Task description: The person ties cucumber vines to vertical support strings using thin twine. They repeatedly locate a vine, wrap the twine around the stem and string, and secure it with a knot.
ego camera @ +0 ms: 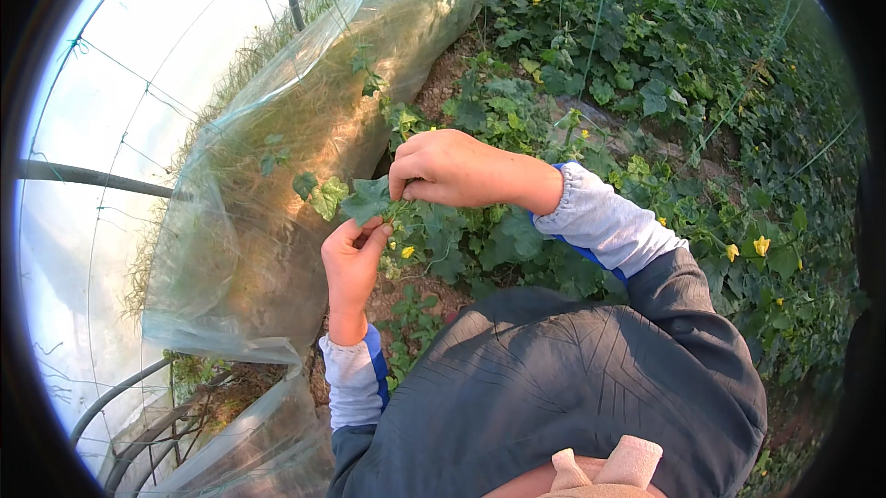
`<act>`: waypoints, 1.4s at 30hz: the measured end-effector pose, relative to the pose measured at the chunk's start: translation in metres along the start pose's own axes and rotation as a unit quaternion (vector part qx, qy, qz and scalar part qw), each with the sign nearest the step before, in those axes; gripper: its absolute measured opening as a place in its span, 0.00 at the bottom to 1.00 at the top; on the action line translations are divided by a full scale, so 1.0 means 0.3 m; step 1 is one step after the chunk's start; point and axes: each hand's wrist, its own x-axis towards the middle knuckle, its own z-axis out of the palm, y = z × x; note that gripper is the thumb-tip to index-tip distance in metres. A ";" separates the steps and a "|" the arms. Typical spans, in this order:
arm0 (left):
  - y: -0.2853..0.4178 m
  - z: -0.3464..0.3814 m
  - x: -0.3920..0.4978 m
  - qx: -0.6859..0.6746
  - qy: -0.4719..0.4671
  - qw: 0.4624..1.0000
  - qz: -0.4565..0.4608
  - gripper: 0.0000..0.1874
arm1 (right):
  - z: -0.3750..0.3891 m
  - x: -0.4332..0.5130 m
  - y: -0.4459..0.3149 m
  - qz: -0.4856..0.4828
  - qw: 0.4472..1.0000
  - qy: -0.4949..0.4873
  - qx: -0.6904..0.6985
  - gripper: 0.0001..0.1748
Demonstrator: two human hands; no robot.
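Note:
Between finger and thumb, my left hand [354, 259] pinches a thin green vine stem [390, 218]. Just above it, my right hand [443, 169] has its fingertips closed around the same vine. A broad lobed leaf [367, 200] sticks out to the left between the two hands. Farther left hangs a paler, yellowish leaf [328, 197]. Small yellow flowers [408, 251] show below the right hand. The vine looks like a cucumber plant. My fingers hide the exact spot where each hand grips the stem.
A clear plastic sheet [277, 276] hangs along the left side, with dry grass behind it. Dark hoop pipes [97, 176] and thin wires stand beyond. Dense vines [664, 34] with yellow flowers fill the right, crossed by green strings [597, 24]. Bare soil [443, 79] runs beside the sheet.

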 end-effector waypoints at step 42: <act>0.043 -0.038 0.015 -0.022 0.043 0.996 -0.071 0.10 | 0.119 0.094 0.095 0.189 0.961 0.049 0.194 0.10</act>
